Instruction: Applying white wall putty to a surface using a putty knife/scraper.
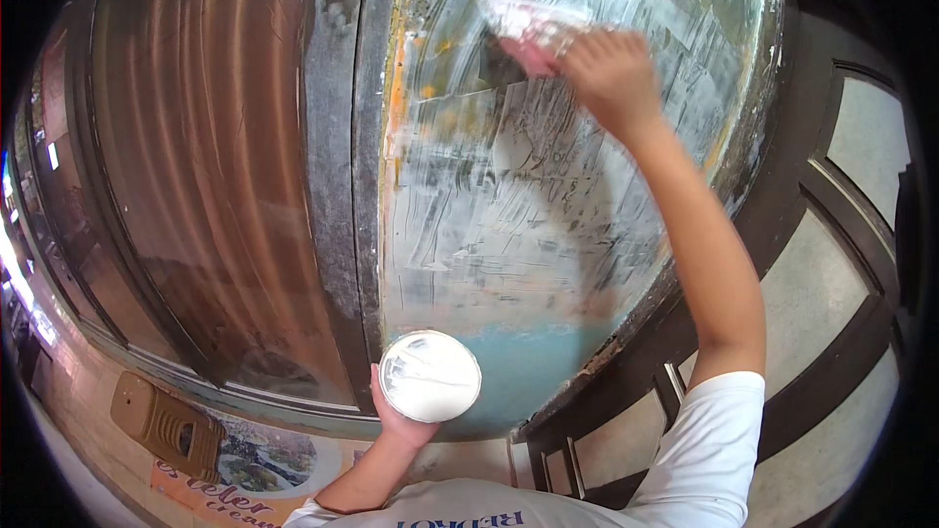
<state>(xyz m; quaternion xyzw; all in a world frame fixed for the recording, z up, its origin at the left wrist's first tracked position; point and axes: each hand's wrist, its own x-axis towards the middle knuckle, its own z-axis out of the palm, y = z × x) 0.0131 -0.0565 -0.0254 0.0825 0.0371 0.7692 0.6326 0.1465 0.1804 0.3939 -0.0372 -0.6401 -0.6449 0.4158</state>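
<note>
My left hand (pixel 399 422) grips a round tub (pixel 428 377) from its left side and below. White paste fills the tub, its surface smeared and grooved. High on the wall panel (pixel 479 225), my right hand (pixel 611 73) is closed around a pink putty spreader (pixel 533 37) thickly coated in white paste. The spreader lies against or very close to the wall; contact is hard to tell. White streaks cover much of the panel over grey, yellow and blue-green patches. Motion slightly blurs the right hand, and its fingertips are partly hidden.
A dark wooden frame (pixel 337 156) and glazed panel with brown curtains (pixel 215 156) border the wall at left. A dark door with pale panels (pixel 812 274) stands at right. Below left, a brown plastic stool (pixel 166 425) is beside a printed banner (pixel 264 460).
</note>
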